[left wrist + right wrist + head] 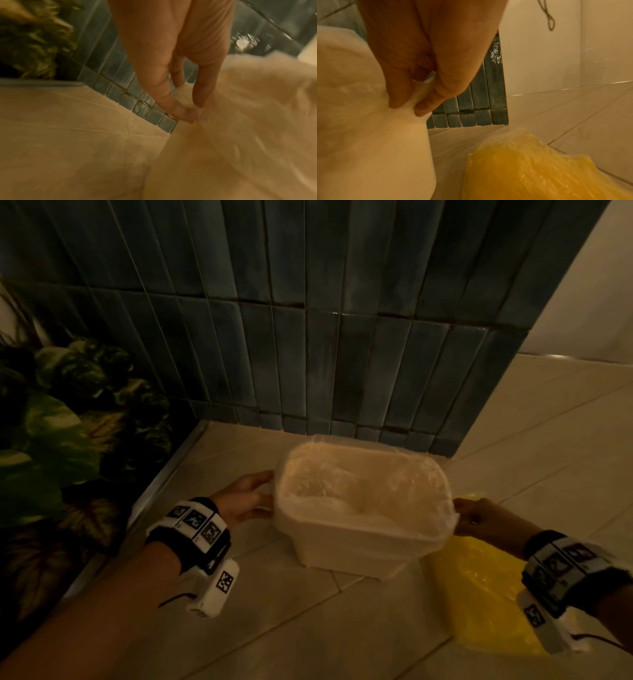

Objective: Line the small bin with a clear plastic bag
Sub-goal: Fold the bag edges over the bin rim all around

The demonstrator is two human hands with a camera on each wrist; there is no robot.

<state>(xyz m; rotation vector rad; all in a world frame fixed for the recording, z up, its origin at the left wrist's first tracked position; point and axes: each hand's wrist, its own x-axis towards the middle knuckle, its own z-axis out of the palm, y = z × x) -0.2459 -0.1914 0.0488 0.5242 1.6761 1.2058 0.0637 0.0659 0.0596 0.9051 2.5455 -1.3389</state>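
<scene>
A small white bin (346, 546) stands on the floor tiles near the dark tiled wall. A clear plastic bag (363, 491) sits inside it, its edge folded over the rim. My left hand (246, 498) is at the bin's left side and pinches the bag's edge (193, 112) between thumb and finger. My right hand (476, 517) is at the bin's right side and pinches the bag's edge (412, 104) against the bin's wall (385, 148). Both wrist views are blurred.
A yellow plastic bag (479, 590) lies on the floor just right of the bin, under my right wrist. Leafy plants (61, 422) fill the left side behind a metal strip. The dark blue tiled wall (308, 320) stands right behind the bin.
</scene>
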